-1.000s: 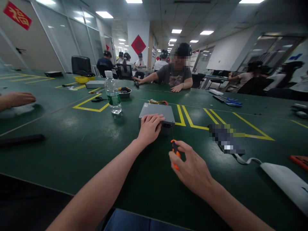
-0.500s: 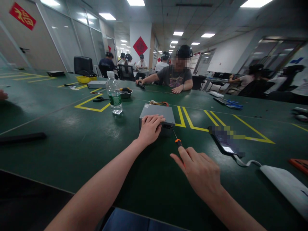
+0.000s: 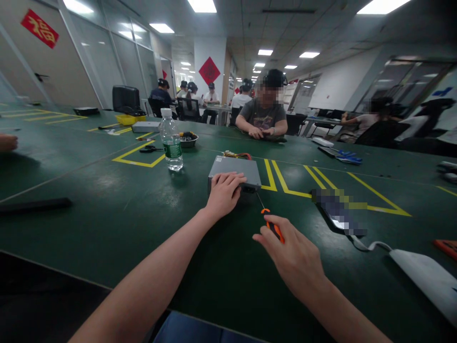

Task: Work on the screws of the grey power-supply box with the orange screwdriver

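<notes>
A flat grey metal box (image 3: 236, 167) lies on the green table (image 3: 107, 200), coloured wires (image 3: 236, 154) at its far end. My left hand (image 3: 223, 194) rests on the box's near left corner, fingers flat and apart. An orange-and-black screwdriver (image 3: 270, 224) lies on the table, its thin tip pointing at the box's near right corner. My right hand (image 3: 291, 255) lies over the handle, fingers stretched out on it rather than wrapped round it.
A water bottle (image 3: 172, 141) stands left of the box. A phone (image 3: 337, 211) with a white cable and white charger (image 3: 424, 276) lies to the right. A person (image 3: 263, 114) sits across the table. A bowl (image 3: 188, 138), scissors (image 3: 150, 149) and a yellow tray (image 3: 130, 118) sit further back.
My right hand held the screwdriver upright a second ago; it has since laid it down on the table and opened over the handle. My left hand stays on the box.
</notes>
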Available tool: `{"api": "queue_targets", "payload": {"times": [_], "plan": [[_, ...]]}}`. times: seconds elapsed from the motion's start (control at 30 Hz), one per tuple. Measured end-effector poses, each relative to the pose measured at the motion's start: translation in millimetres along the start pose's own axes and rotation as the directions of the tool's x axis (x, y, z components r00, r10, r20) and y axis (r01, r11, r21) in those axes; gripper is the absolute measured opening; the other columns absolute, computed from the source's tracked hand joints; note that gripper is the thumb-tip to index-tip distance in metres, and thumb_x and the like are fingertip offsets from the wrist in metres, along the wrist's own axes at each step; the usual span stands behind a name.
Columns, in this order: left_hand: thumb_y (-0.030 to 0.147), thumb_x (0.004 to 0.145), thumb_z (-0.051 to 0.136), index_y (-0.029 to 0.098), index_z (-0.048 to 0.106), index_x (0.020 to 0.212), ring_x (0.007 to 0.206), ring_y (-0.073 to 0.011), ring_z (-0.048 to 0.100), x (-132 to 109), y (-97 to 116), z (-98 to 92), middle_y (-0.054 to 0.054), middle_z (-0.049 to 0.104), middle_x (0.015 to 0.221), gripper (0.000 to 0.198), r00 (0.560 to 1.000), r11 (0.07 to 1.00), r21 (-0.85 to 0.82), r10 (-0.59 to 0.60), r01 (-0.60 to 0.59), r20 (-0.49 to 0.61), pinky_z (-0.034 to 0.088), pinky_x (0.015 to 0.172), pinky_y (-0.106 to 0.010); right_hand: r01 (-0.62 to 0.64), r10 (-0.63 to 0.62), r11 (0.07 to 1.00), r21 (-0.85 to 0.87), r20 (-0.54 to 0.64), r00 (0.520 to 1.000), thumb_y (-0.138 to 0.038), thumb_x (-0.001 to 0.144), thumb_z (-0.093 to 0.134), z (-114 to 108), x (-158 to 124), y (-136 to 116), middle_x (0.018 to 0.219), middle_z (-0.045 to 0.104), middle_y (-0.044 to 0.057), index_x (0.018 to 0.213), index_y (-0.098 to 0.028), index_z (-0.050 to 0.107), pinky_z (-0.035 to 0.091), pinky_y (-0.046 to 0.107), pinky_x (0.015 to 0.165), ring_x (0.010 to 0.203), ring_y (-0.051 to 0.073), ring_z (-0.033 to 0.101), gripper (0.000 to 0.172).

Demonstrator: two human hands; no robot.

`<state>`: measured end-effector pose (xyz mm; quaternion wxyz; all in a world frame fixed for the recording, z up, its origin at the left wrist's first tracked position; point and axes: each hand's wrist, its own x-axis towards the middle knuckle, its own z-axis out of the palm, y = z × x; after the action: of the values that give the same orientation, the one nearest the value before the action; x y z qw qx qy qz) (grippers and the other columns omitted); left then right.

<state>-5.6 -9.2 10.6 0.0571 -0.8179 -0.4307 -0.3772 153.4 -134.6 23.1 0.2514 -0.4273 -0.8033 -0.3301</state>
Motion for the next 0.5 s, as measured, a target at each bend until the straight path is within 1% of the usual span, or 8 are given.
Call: {"api": "queue_targets", "payload": {"times": [0.07,0.13,0.2,0.3,0.33,0.4,0.47,0.5], "plan": [[0.017,0.085,0.043,0.029,0.052,0.111,0.118,-0.0163,0.043,0,-1,0.4,0.003,0.056,0.123,0.03,1.0,1.0,-0.004,-0.001,0.001,-0.002,0.025,0.099,-0.037,-0.006,0.007,1.0,-0.023,0.051,0.999,-0.02,0.086,0.046,4,0,-4,0.093,0.06,0.012,0.082,-0.016,0.059,0.043,0.027,0.06,0.073,0.017,0.056,0.015],[0.017,0.085,0.043,0.029,0.053,0.111,0.117,-0.0161,0.043,0,-1,0.5,0.004,0.056,0.123,0.03,1.0,1.0,-0.008,0.001,-0.001,-0.007,0.024,0.099,-0.037,-0.003,0.009,0.998,-0.07,0.086,0.996,-0.014,0.085,0.041,8,-1,-7,0.092,0.06,0.014,0.089,-0.014,0.06,0.043,0.027,0.06,0.071,0.017,0.057,0.02],[0.017,0.085,0.043,0.029,0.053,0.111,0.117,-0.016,0.043,0,-1,0.2,0.004,0.056,0.123,0.03,1.0,1.0,-0.012,0.005,-0.005,-0.012,0.024,0.099,-0.037,0.001,0.005,0.996,-0.091,0.072,0.997,-0.012,0.084,0.039,10,-3,-8,0.093,0.061,0.013,0.092,-0.014,0.06,0.042,0.026,0.058,0.064,0.015,0.056,0.022],[0.018,0.086,0.043,0.029,0.052,0.111,0.118,-0.0163,0.042,0,0,-0.9,0.003,0.055,0.123,0.029,1.0,1.0,-0.013,0.009,-0.009,-0.006,0.025,0.098,-0.037,-0.009,0.009,0.997,-0.075,-0.006,1.0,-0.014,0.085,0.044,6,-4,-2,0.094,0.063,0.01,0.09,-0.015,0.059,0.04,0.023,0.057,0.058,0.011,0.054,0.015],[0.017,0.086,0.042,0.029,0.052,0.111,0.118,-0.0164,0.042,0,0,-1.2,0.003,0.055,0.123,0.03,1.0,1.0,-0.012,0.008,-0.008,-0.004,0.025,0.098,-0.037,-0.028,0.025,0.997,-0.079,-0.03,0.999,-0.015,0.085,0.046,4,-3,1,0.092,0.064,0.008,0.088,-0.015,0.058,0.038,0.023,0.055,0.057,0.01,0.054,0.012],[0.017,0.085,0.042,0.029,0.052,0.111,0.118,-0.0165,0.042,0,0,-1.5,0.003,0.055,0.123,0.029,1.0,1.0,-0.012,0.005,-0.005,-0.003,0.025,0.098,-0.037,-0.069,0.062,0.992,-0.11,-0.059,0.996,-0.019,0.085,0.049,-2,-1,5,0.081,0.064,0.004,0.083,-0.015,0.058,0.034,0.023,0.051,0.051,0.009,0.051,0.01],[0.017,0.085,0.043,0.029,0.052,0.11,0.117,-0.0166,0.043,0,0,-1.3,0.003,0.056,0.123,0.029,1.0,1.0,-0.013,0.006,-0.006,-0.009,0.025,0.098,-0.037,-0.091,0.085,0.984,-0.156,-0.047,0.995,-0.023,0.086,0.049,-5,1,5,0.069,0.06,0.001,0.079,-0.015,0.056,0.029,0.024,0.047,0.047,0.009,0.047,0.013],[0.017,0.085,0.043,0.029,0.052,0.11,0.117,-0.0165,0.043,0,0,-1.0,0.003,0.056,0.123,0.029,1.0,1.0,-0.014,0.008,-0.008,-0.011,0.025,0.098,-0.037,-0.093,0.089,0.98,-0.176,-0.029,0.996,-0.024,0.086,0.048,-6,1,4,0.067,0.059,0.0,0.077,-0.016,0.056,0.028,0.024,0.046,0.046,0.01,0.046,0.015]]}}
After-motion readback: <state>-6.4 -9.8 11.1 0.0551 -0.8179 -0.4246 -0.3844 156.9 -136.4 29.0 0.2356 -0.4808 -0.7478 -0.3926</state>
